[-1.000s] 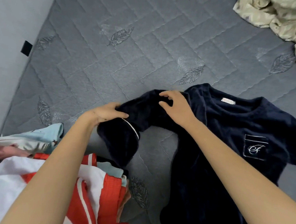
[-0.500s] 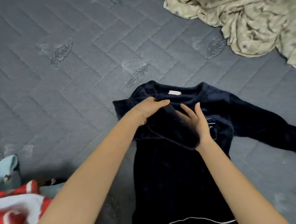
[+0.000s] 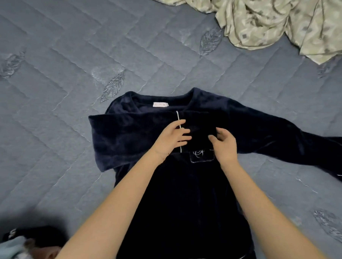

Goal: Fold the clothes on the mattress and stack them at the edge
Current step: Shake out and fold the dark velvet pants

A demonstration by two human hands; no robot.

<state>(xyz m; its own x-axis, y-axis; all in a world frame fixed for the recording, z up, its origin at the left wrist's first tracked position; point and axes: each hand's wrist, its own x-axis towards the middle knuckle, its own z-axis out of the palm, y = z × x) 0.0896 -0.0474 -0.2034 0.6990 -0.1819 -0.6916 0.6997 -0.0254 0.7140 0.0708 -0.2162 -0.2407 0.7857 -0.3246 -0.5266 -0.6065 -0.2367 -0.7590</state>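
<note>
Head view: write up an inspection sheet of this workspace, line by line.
Surface: grey quilted mattress with leaf motifs.
Job's things: navy fleece top lies face up; folded sleeve lies across the chest; other sleeve is spread to the right; blurred clothes pile at the near left corner.
Clutter: crumpled beige patterned cloth at the far side.
Hands: left hand rests flat on the folded sleeve's cuff; right hand curls its fingers on the cuff's end.
Cables: nothing seen.
Surroundings: nothing seen.

Navy top point(image 3: 183, 197) flat, sleeve folded across
</note>
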